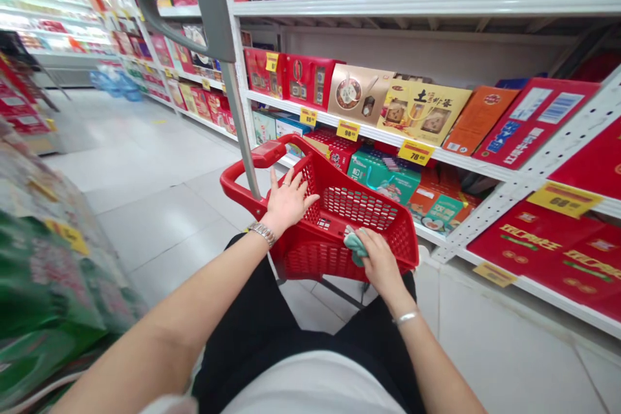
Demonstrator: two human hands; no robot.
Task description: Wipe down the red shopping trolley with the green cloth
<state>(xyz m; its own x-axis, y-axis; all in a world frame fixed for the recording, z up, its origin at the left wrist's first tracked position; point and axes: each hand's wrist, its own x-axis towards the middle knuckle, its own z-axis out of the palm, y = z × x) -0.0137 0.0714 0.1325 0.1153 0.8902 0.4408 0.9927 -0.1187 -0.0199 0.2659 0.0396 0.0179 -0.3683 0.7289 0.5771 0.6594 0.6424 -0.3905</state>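
Note:
A red plastic shopping basket (359,207) with perforated walls stands in front of my knees, its long grey handle rising at the upper left. My left hand (287,202) is over the near left end of the basket, palm up with fingers spread, holding nothing. Whether it touches the rim I cannot tell. My right hand (381,262) is closed around a crumpled green cloth (356,244) at the basket's near wall. Part of the cloth is hidden by the fingers. I see only a bare patch of the basket's floor between the hands.
White shelves (427,0) with boxed goods and yellow price tags run along the right and back. A teal gift box (383,171) sits on the low shelf just behind the basket. Green packages (53,291) stand close on the left. Pale tiled floor (155,207) stretches away at left.

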